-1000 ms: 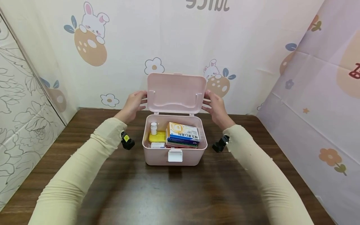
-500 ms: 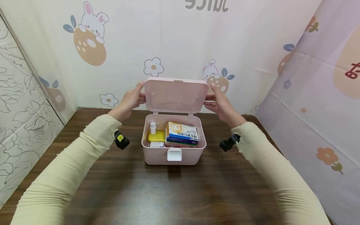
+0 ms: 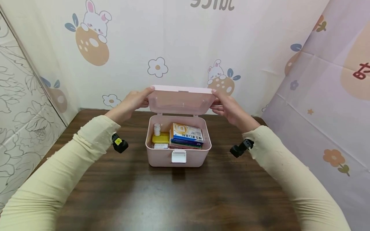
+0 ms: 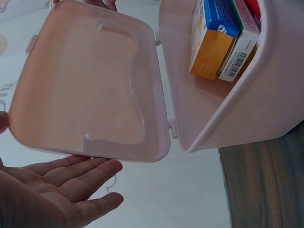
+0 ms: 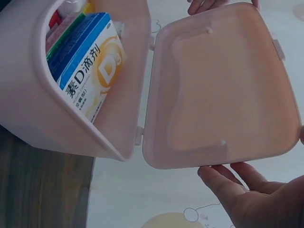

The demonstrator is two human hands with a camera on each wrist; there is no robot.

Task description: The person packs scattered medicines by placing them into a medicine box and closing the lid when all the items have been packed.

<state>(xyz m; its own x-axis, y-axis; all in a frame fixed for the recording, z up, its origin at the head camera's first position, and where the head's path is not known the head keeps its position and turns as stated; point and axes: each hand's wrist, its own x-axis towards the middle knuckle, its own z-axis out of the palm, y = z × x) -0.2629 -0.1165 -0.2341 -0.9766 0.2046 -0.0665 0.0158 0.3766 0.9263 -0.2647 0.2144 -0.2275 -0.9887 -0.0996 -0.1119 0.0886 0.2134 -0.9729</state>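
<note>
A pink plastic medicine box stands on the table, its hinged lid raised and leaning forward over the back rim. At the lid's left corner, my left hand has its thumb on the front edge and its fingers along the side. My right hand holds the opposite corner likewise, its fingers touching the lid's side edge. Inside the box lie a vitamin D carton atop other cartons, a white bottle, a yellow case and a small white packet.
A white latch hangs at the box's front. The dark wooden table extends before it, with a printed curtain close behind. Small black cameras are worn on both wrists.
The lid has tilted forward from nearly upright, its front edge coming lower and nearer. Both hands have moved with it, thumbs now on the front edge. The box and its contents stay put.
</note>
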